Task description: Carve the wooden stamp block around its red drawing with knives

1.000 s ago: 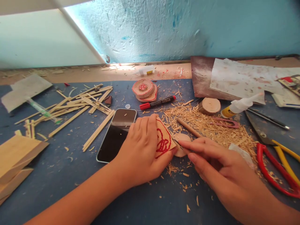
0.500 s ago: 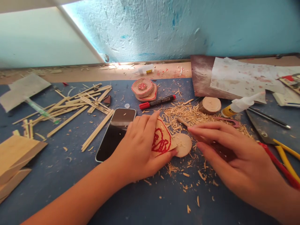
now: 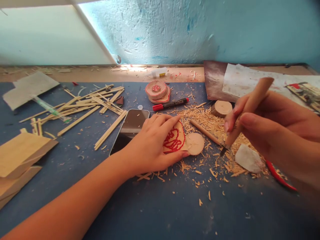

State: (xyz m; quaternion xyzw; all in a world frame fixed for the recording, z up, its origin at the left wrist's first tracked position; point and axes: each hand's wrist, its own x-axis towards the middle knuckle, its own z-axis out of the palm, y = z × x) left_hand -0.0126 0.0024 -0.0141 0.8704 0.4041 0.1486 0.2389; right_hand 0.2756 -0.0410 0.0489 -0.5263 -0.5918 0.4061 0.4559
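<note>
My left hand is closed over a flat wooden piece with a red marker drawing, pinning it on the table. Its fingers and thumb cover the piece's left part. Against its right edge lies a small round wooden disc. My right hand grips a wood-handled carving tool, raised and slanted, its dark metal tip pointing down to the left above the shavings. A second wooden-handled tool lies on the wood shavings between the hands. A whitish stone-like lump rests below my right hand.
A phone lies partly under my left forearm. Thin wooden sticks and wood blocks are at left. Behind stand carved slices, a red marker and a log slice. A red plier handle shows at right.
My right hand has risen and now holds the carving tool. The other wooden tool lies exposed on the shavings, and the whitish lump has come into view. My left hand stays on the wooden piece.
</note>
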